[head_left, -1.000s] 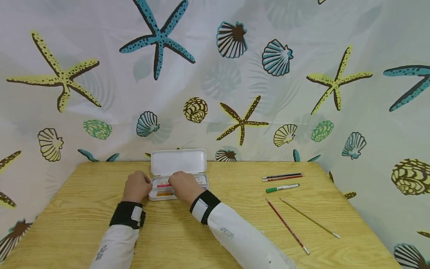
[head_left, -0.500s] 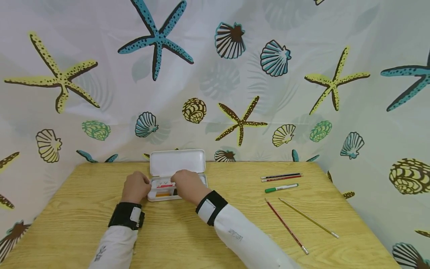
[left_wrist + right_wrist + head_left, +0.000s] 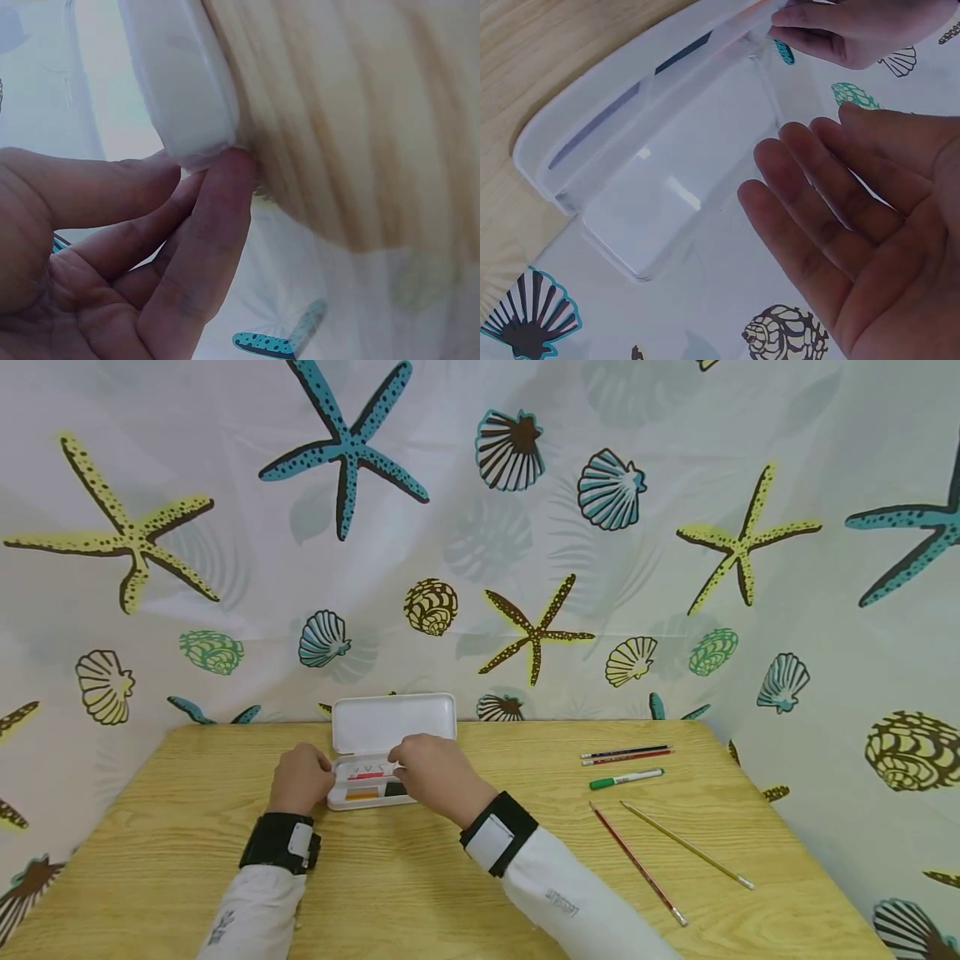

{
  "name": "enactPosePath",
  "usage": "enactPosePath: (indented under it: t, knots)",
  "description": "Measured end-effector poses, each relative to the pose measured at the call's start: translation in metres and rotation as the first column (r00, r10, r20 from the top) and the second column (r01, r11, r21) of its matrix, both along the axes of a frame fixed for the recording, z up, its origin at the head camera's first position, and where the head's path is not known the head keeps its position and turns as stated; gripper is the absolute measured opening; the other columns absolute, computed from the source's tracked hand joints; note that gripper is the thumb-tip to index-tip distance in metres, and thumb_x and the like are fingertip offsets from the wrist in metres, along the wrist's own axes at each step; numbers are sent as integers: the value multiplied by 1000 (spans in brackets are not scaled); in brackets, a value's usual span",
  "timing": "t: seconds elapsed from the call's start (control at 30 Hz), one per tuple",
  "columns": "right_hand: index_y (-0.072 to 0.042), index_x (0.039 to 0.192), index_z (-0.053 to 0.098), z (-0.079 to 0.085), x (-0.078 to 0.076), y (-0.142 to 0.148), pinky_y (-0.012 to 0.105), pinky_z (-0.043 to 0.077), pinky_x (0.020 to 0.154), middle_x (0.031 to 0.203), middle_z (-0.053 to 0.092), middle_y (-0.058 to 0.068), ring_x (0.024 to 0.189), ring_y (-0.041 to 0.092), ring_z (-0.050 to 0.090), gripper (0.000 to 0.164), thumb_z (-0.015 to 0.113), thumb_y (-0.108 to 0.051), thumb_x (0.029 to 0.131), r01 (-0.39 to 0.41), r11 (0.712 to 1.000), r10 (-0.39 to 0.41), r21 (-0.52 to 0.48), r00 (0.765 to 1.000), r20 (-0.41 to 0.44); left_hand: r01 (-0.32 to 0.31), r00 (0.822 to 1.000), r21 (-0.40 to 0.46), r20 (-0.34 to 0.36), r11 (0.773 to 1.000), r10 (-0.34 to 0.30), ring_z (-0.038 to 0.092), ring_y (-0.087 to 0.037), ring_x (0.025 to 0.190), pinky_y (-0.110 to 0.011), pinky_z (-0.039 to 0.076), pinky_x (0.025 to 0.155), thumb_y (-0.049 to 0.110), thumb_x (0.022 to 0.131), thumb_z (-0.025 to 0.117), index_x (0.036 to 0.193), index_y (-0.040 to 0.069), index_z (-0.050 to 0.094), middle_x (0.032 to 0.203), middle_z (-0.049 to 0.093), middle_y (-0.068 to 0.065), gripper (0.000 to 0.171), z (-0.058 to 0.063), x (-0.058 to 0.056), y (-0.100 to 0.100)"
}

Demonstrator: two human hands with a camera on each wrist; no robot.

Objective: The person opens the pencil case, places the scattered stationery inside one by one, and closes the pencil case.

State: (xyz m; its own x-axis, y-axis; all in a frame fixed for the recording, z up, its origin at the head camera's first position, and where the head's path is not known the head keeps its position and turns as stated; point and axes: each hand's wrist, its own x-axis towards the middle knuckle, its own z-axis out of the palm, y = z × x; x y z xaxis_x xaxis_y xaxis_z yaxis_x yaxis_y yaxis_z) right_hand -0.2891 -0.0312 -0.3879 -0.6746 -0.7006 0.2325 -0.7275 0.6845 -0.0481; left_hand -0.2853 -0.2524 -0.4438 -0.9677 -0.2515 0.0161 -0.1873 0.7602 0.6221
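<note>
A white pencil case (image 3: 352, 806) lies on the table with its lid (image 3: 393, 724) raised at the back. An orange block (image 3: 362, 794) and a dark piece (image 3: 395, 788) show in its front compartment, with a red strip (image 3: 365, 775) behind. My left hand (image 3: 300, 778) pinches the case's left end; its thumb and finger meet the white corner in the left wrist view. Over the right half of the case hovers my right hand (image 3: 442, 781). In the right wrist view its fingers (image 3: 802, 232) are loosely bent and hold nothing. Part of the case is hidden beneath it.
To the right on the wooden table (image 3: 375, 893) lie a black pencil (image 3: 626, 751), a red pencil (image 3: 628, 758) beside it, and a green-capped marker (image 3: 627, 779). Nearer are a long red pencil (image 3: 637, 862) and a gold pencil (image 3: 686, 844). A patterned curtain (image 3: 420, 652) borders the table.
My right hand has shifted rightward across the case, uncovering more of the front compartment and the dark piece. My left hand stays at the left end.
</note>
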Motion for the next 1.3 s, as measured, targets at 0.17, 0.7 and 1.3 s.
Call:
enactPosePath:
  t: [0.17, 0.7, 1.3]
  knots:
    - [-14, 110, 80, 12, 12, 9, 24, 55, 76, 103, 76, -3, 92, 9, 71, 17, 73, -21, 97, -13, 1000, 13, -11, 1000, -23, 0, 1000, 1, 2, 1000, 0, 61, -29, 66, -34, 49, 55, 2, 87, 66, 88, -9, 70, 77, 65, -18, 12, 1, 1, 0]
    - [-11, 106, 80, 29, 25, 52, 31, 56, 74, 101, 76, 1, 91, 16, 71, 16, 75, -22, 95, 41, 995, -37, -90, 999, 38, -4, 1000, -4, 2, 1000, 4, 61, -30, 69, -34, 48, 56, 2, 86, 66, 89, -10, 70, 80, 65, -19, 13, 4, 3, 2]
    - [-16, 94, 80, 34, 23, 117, 33, 53, 66, 85, 71, -6, 77, 12, 66, 8, 78, -24, 92, 214, 967, -210, -138, 977, 46, -5, 1000, -19, 4, 1000, 5, 61, -31, 71, -36, 49, 58, 1, 85, 67, 89, -9, 70, 81, 66, -19, 12, -1, 0, -1]
